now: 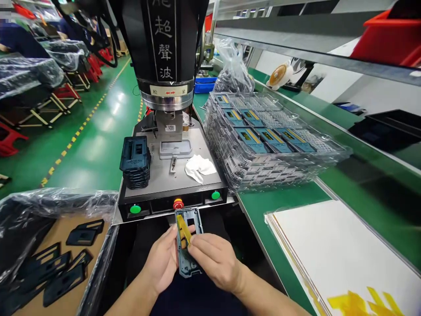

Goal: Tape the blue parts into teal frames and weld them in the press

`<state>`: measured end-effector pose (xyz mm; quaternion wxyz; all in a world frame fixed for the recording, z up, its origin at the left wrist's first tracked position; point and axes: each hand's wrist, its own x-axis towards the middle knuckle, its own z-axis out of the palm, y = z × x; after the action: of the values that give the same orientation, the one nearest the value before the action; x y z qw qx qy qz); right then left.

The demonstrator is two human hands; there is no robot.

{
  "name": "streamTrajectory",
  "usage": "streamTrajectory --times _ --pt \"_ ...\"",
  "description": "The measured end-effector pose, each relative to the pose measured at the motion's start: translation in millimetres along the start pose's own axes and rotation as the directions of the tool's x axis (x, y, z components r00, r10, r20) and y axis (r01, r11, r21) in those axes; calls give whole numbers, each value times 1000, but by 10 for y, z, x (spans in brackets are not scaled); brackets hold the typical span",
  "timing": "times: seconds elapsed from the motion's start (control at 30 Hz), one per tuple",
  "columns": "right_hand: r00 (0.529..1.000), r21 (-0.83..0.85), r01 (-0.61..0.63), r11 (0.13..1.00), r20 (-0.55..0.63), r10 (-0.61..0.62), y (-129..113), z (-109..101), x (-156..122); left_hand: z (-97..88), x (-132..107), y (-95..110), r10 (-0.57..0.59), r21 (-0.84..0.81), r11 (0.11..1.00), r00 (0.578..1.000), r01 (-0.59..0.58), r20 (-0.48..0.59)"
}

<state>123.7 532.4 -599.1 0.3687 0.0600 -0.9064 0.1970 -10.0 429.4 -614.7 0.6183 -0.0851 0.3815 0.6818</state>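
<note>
My left hand [164, 256] grips a dark blue-grey plastic housing [189, 265] by its left side, its hollow inner face turned up. Between the thumb and fingers of my right hand [215, 259] is a yellow translucent strip [184, 229], lying slantwise over the housing's window opening. Whether the strip touches the housing all along I cannot tell. Just beyond the housing is the front of an ultrasonic press [167, 96], with a pale fixture [176, 149] beneath its horn. More yellow strips [351, 303] lie on white sheets [338, 245] at the lower right.
Stacked dark housings [135, 158] stand on the press bed's left, a white cloth [199, 168] on its right. Green buttons [135, 209] and a red stop button [178, 203] line its front. Clear trays [263, 171] rise at right; a plastic-lined box [62, 210] of dark parts sits at left.
</note>
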Motion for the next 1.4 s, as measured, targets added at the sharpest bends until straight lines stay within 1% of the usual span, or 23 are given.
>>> streamTrajectory --times 0.17,0.27,0.47,0.53,0.6,0.67,0.77,0.93,1.0,1.07,1.13,1.23,1.33,1.4 --pt "990 -78 29 996 140 -18 -8 29 -1 21 7 4 -17 -7 1000 1000 17 -24" --pt "974 -116 84 990 220 -57 -11 54 11 32 14 1 -9 1 1000 999 9 -42" --pt "944 -193 217 957 291 -156 57 31 129 41 14 13 22 -20 1000 998 -23 -63" --pt "927 -202 264 943 323 -190 92 35 167 49 10 16 20 -29 999 998 -22 -53" --pt "915 -193 283 940 348 -204 121 60 188 54 11 18 13 -38 999 1000 -14 -26" --pt "916 -187 247 951 364 -167 142 94 194 50 22 21 24 -50 998 1000 -24 -2" --pt "921 -185 141 973 384 -61 150 124 192 31 47 28 64 -84 994 998 -63 5" --pt "924 -153 -13 988 376 71 98 78 223 24 52 52 81 -131 988 997 -80 2" --pt "910 -164 -86 983 388 145 75 62 241 40 44 62 99 -127 987 995 -101 -20" --pt "887 -201 -141 969 410 214 70 70 250 57 39 63 117 -115 986 992 -123 -55" --pt "866 -254 -156 955 429 256 84 99 249 66 41 55 118 -104 987 990 -126 -75" --pt "843 -312 -132 941 464 272 117 148 246 56 51 34 87 -95 991 993 -94 -77" --pt "820 -304 -158 940 489 296 121 145 266 21 63 30 76 -105 991 994 -84 -79" --pt "827 -269 -215 939 462 322 99 110 282 -7 69 46 93 -127 987 994 -100 -56"
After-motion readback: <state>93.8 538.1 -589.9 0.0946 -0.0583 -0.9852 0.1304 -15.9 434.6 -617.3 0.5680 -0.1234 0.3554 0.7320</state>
